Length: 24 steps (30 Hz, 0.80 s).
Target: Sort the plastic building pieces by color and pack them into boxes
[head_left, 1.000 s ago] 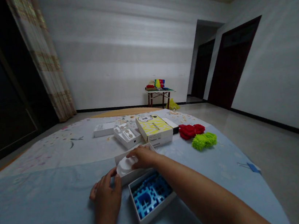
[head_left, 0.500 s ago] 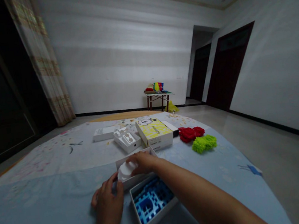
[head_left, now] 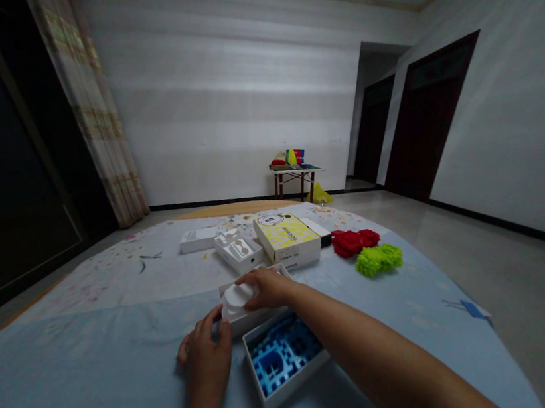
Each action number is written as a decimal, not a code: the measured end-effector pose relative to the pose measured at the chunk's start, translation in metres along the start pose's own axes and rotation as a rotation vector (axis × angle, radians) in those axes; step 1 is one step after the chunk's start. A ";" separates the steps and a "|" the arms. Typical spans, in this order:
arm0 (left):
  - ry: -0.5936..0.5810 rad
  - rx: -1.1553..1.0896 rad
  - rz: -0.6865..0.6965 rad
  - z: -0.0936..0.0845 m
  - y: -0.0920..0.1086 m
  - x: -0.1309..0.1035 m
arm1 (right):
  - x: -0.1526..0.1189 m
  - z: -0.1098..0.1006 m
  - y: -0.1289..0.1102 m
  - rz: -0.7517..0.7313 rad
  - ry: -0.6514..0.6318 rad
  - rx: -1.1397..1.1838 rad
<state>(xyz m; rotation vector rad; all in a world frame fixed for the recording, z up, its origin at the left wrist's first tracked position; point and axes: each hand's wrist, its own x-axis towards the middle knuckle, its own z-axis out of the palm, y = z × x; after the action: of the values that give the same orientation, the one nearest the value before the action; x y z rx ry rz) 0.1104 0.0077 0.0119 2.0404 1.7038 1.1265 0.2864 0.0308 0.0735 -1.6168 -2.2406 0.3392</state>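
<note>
A white open box lies in front of me with a rounded white piece in its left part. My right hand reaches over the box from the right, thumb and fingers closed on the white piece. At the box's left end my left hand touches the edge with its fingertips, its fingers apart. Nearer to me, an open white box holds blue interlocking pieces, partly covered by my right forearm.
Beyond the hands stand a yellow and white box, a white box with printed shapes and another white box. Red fluffy material and green fluffy material lie to the right. A small table stands by the wall.
The view has shifted slightly, so the scene sits a little further right. My right hand stays on the white piece, which looks a little lower in the box. My left hand remains at the box's left end.
</note>
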 end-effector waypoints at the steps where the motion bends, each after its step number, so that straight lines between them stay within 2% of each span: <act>1: -0.002 0.001 0.002 0.000 0.000 0.000 | 0.000 0.000 0.001 0.000 0.011 0.006; 8: 0.003 -0.016 0.023 0.002 0.000 -0.001 | -0.005 -0.013 0.011 -0.061 0.158 0.211; 12: 0.015 -0.019 0.059 0.004 -0.004 -0.001 | -0.011 -0.019 0.014 -0.092 0.191 0.348; 16: 0.047 -0.054 0.100 0.005 -0.007 -0.001 | -0.013 -0.019 0.012 -0.053 0.206 0.376; 19: 0.059 -0.082 0.114 0.006 -0.006 -0.002 | -0.013 -0.024 0.010 -0.012 0.243 0.483; 24: 0.041 -0.110 0.110 0.004 -0.005 -0.002 | -0.017 -0.046 0.013 -0.003 0.352 0.746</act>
<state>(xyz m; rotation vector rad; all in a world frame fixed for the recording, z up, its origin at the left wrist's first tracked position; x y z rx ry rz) 0.1096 0.0081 0.0048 2.0784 1.5281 1.2744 0.3211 0.0183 0.1075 -1.1542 -1.5742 0.7205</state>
